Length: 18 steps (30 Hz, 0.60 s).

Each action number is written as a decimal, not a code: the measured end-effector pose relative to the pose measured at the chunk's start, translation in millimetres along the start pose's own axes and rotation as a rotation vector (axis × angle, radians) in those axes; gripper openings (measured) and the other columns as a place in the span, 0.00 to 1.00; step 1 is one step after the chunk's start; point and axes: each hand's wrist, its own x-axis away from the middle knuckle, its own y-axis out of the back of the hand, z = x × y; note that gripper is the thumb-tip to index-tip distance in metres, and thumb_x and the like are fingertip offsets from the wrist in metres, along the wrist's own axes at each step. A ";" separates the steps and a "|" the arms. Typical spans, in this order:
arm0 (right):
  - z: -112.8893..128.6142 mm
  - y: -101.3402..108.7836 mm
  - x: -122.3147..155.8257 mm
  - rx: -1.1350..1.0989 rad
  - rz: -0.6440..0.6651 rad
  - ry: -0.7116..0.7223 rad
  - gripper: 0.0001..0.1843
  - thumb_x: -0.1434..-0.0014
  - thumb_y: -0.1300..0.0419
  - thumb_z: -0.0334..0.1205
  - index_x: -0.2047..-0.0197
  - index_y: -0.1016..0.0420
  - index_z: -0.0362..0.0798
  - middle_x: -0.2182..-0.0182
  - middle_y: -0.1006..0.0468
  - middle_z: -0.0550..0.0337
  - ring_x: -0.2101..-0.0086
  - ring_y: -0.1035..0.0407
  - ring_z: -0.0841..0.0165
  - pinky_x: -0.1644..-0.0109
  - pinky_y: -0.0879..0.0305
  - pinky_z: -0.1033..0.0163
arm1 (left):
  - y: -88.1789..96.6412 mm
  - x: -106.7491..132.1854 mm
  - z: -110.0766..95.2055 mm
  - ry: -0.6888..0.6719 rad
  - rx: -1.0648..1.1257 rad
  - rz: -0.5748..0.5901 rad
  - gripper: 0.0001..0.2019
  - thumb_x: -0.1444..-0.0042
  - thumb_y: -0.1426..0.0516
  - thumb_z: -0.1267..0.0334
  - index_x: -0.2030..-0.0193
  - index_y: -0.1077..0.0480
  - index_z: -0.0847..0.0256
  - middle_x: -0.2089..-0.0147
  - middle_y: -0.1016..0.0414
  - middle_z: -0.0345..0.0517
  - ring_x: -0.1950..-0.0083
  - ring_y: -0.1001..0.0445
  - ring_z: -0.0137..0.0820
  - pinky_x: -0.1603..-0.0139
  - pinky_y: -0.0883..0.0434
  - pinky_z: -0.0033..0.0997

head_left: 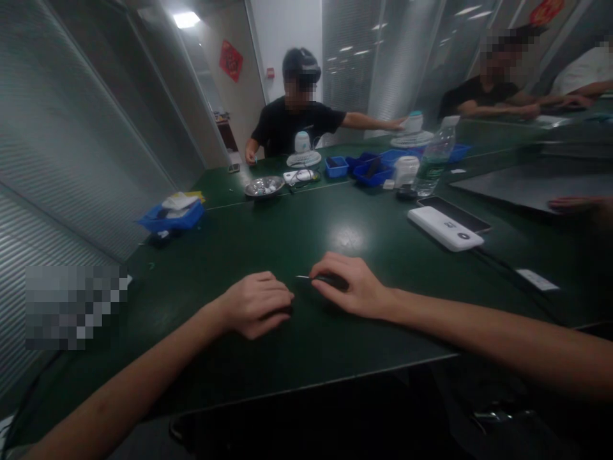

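Observation:
My right hand [349, 284] is closed around the dark handle of a small screwdriver [330, 280]. Its thin metal shaft points left, toward my other hand. My left hand [258, 303] rests low over the green table [230, 364], fingers curled in toward the thumb. A dark patch shows between those fingers and the thumb, but I cannot make out whether it is an object or shadow. A short gap separates the screwdriver tip from my left fingers.
A white power bank [445, 229] with a cable lies right, beside a dark phone [454, 214] and a water bottle [435, 160]. Farther back are a metal dish [264, 197], blue bins [336, 167] and a blue tray [175, 222]. A person [299, 118] sits opposite.

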 end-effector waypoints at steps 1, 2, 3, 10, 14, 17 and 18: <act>0.4 0.6 -0.2 -0.002 0.003 0.000 0.07 0.30 0.41 0.40 0.53 0.25 0.47 0.61 0.23 0.56 0.63 0.27 0.67 0.58 0.31 0.61 | 5.5 7.6 13.7 0.081 -0.022 -0.026 0.14 0.34 0.42 0.64 0.44 0.25 0.60 0.46 0.18 0.56 0.47 0.19 0.43 0.49 0.26 0.47; 0.9 1.3 -0.5 -0.004 0.006 -0.001 0.07 0.30 0.41 0.40 0.52 0.25 0.47 0.61 0.23 0.56 0.62 0.27 0.67 0.58 0.31 0.61 | 11.3 16.8 28.0 0.176 -0.053 -0.048 0.15 0.34 0.43 0.63 0.43 0.25 0.60 0.45 0.19 0.56 0.47 0.20 0.43 0.47 0.26 0.47; 1.4 2.1 -0.8 -0.007 0.010 -0.001 0.07 0.30 0.41 0.40 0.52 0.25 0.47 0.61 0.23 0.56 0.62 0.27 0.67 0.58 0.31 0.61 | 17.3 27.1 42.1 0.274 -0.088 -0.065 0.16 0.33 0.43 0.62 0.42 0.25 0.61 0.44 0.19 0.56 0.47 0.20 0.43 0.45 0.27 0.48; 2.0 4.6 -0.5 -0.007 0.037 0.010 0.08 0.30 0.40 0.40 0.52 0.24 0.46 0.60 0.23 0.56 0.63 0.28 0.68 0.59 0.31 0.62 | 49.5 95.0 104.0 0.746 -0.270 -0.062 0.23 0.33 0.47 0.49 0.41 0.25 0.61 0.38 0.23 0.57 0.37 0.26 0.48 0.34 0.34 0.52; 0.2 3.5 0.5 0.003 0.042 0.006 0.08 0.30 0.40 0.40 0.52 0.24 0.46 0.60 0.23 0.57 0.63 0.28 0.68 0.59 0.31 0.62 | 56.9 111.6 112.3 0.800 -0.326 -0.018 0.25 0.33 0.47 0.47 0.40 0.26 0.61 0.35 0.25 0.56 0.36 0.27 0.49 0.34 0.34 0.50; -1.0 2.8 0.9 0.011 0.039 0.011 0.08 0.30 0.40 0.40 0.52 0.25 0.46 0.60 0.23 0.57 0.63 0.28 0.68 0.59 0.31 0.62 | 58.4 120.3 118.8 0.870 -0.345 -0.041 0.24 0.31 0.50 0.47 0.40 0.26 0.59 0.40 0.22 0.55 0.41 0.24 0.48 0.39 0.31 0.48; -1.3 2.7 0.9 0.011 0.040 0.013 0.08 0.30 0.40 0.40 0.52 0.25 0.46 0.60 0.23 0.57 0.63 0.28 0.68 0.59 0.31 0.62 | 58.4 123.5 121.9 0.901 -0.340 -0.059 0.23 0.31 0.51 0.48 0.41 0.26 0.58 0.41 0.21 0.54 0.43 0.23 0.47 0.40 0.30 0.48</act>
